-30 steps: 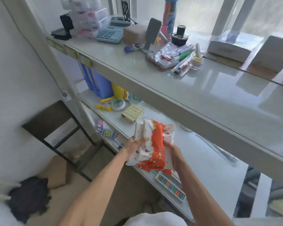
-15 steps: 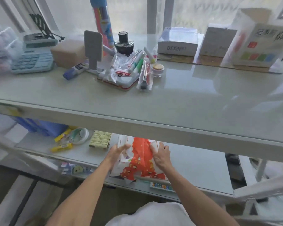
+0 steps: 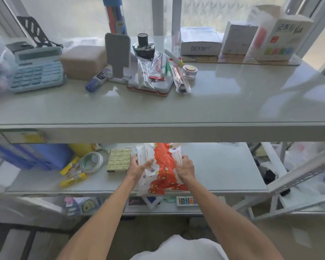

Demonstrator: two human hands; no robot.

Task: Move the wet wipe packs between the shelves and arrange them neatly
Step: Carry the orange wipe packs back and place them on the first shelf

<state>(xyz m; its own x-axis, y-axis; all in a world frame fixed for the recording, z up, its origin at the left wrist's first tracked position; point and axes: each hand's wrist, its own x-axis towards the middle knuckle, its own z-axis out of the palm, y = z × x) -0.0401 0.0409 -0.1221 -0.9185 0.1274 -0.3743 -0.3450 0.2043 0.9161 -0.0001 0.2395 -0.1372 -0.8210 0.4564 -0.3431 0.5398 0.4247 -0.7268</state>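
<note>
The packs (image 3: pixel 163 166), held in the air a second ago, now sit on the middle shelf (image 3: pixel 223 166). The left hand (image 3: pixel 139 167) and right hand (image 3: pixel 185 168) grip their sides, probably squaring them up.

The wipe packs (image 3: pixel 163 169) are sitting on the middle shelf (image 3: pixel 223 171), boxes (image 3: pixel 119 160) lying just left, tape (image 3: pixel 92 162) lying further left.
</note>
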